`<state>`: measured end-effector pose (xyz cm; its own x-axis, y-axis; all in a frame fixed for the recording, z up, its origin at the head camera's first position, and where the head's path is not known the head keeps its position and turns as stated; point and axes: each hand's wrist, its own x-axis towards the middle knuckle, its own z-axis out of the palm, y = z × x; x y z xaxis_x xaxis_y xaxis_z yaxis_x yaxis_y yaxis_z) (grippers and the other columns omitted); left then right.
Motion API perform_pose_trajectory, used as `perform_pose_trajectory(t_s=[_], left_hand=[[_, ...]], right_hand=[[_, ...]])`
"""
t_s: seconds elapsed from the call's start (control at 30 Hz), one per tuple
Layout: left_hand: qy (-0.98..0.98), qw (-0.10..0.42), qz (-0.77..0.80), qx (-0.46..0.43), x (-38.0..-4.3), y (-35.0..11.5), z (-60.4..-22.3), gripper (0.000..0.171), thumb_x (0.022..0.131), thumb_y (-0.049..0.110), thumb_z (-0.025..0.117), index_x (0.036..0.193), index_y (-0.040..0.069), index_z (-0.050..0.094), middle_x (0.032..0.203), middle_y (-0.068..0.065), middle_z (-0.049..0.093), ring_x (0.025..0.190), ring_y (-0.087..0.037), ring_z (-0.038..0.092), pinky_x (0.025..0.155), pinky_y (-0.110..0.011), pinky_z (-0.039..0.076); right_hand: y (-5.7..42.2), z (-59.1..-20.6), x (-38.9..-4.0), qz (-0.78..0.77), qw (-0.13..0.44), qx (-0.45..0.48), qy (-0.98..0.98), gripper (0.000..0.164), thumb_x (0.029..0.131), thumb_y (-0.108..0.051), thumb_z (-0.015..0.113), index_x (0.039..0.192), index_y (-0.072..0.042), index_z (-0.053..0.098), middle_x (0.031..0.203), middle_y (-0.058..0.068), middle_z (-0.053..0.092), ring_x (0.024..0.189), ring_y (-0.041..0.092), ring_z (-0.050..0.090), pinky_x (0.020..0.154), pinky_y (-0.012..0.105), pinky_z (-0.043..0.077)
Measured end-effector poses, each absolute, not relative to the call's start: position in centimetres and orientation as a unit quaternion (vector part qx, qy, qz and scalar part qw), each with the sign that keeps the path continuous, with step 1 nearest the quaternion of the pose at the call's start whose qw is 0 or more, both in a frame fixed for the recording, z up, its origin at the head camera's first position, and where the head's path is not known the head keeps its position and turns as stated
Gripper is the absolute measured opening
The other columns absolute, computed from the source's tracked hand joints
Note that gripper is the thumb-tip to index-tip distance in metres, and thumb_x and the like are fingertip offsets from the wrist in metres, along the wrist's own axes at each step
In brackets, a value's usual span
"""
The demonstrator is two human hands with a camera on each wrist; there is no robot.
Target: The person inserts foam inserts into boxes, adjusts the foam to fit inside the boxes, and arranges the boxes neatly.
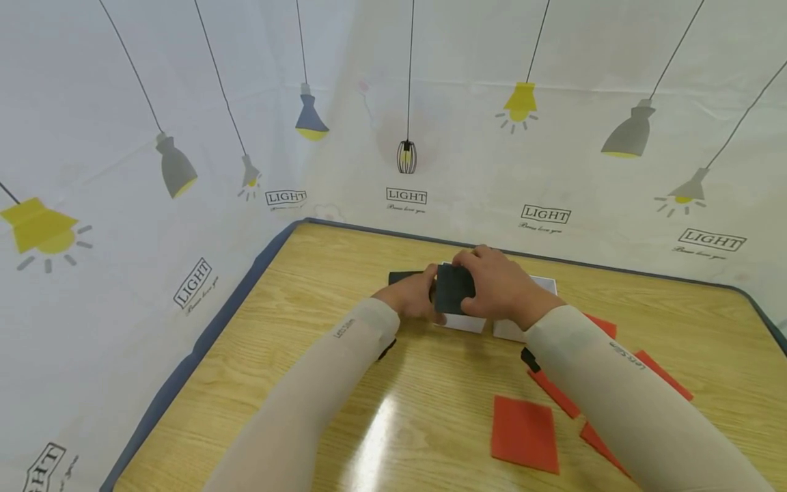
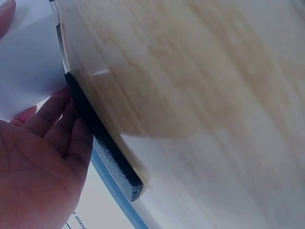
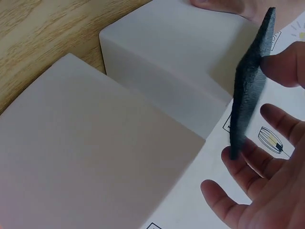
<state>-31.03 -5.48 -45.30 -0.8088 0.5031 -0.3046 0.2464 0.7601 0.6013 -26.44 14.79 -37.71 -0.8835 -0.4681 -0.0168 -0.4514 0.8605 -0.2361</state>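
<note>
A dark square sheet (image 1: 453, 290), soft-looking and slightly bent, is in my right hand (image 1: 499, 285). In the right wrist view the thumb pinches this dark sheet (image 3: 249, 90) against the fingertips, holding it edge-on above a white box. My left hand (image 1: 413, 295) grips that white box (image 1: 462, 322) at its left side, thumb and fingers spread across it. In the left wrist view some fingers of the left hand (image 2: 43, 162) also lie against a dark slab (image 2: 112, 155) on the table. Whether they hold the slab too, I cannot tell.
A second white box (image 1: 509, 331) stands just right of the first, partly behind my right forearm. Several red square sheets, among them a red square (image 1: 525, 434), lie on the wooden table (image 1: 295, 307) at the right. A white printed curtain (image 1: 467, 184) rises behind the table edge.
</note>
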Motion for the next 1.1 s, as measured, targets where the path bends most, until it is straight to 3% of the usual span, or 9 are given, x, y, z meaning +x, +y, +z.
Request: perform_pose_trajectory(t_s=[0.3, 0.57, 1.1], left_hand=[[0.909, 0.229, 0.28, 0.206, -30.97, -5.65, -45.32, 0.1, 0.085, 0.034, 0.091, 0.16, 0.02, 0.026, 0.141, -0.004, 0.064, 0.118, -0.015, 0.063, 0.109, -0.039, 0.047], [0.909, 0.229, 0.28, 0.208, -30.93, -5.66, -45.33, 0.103, 0.085, 0.033, 0.091, 0.162, 0.021, 0.023, 0.146, -0.004, 0.062, 0.121, -0.016, 0.062, 0.111, -0.04, 0.046], [0.903, 0.233, 0.295, 0.208, -30.85, -5.81, -45.19, 0.107, 0.085, 0.03, 0.091, 0.165, 0.023, 0.02, 0.149, -0.003, 0.06, 0.126, -0.015, 0.06, 0.114, -0.04, 0.044]], right_hand=[[14.7, -37.64, -26.29, -0.147, 0.071, -0.251, 0.954, 0.037, 0.086, -0.02, 0.075, 0.121, -0.014, 0.068, 0.129, 0.014, 0.059, 0.111, 0.031, 0.058, 0.096, 0.049, 0.056], [14.84, -38.15, -26.32, -0.157, 0.074, -0.261, 0.949, 0.046, 0.082, -0.033, 0.084, 0.12, -0.013, 0.069, 0.131, 0.013, 0.057, 0.112, 0.03, 0.058, 0.097, 0.048, 0.056], [14.69, -38.18, -26.55, -0.133, 0.068, -0.271, 0.951, 0.053, 0.08, -0.035, 0.089, 0.123, -0.015, 0.064, 0.129, 0.013, 0.06, 0.111, 0.031, 0.057, 0.093, 0.051, 0.056]])
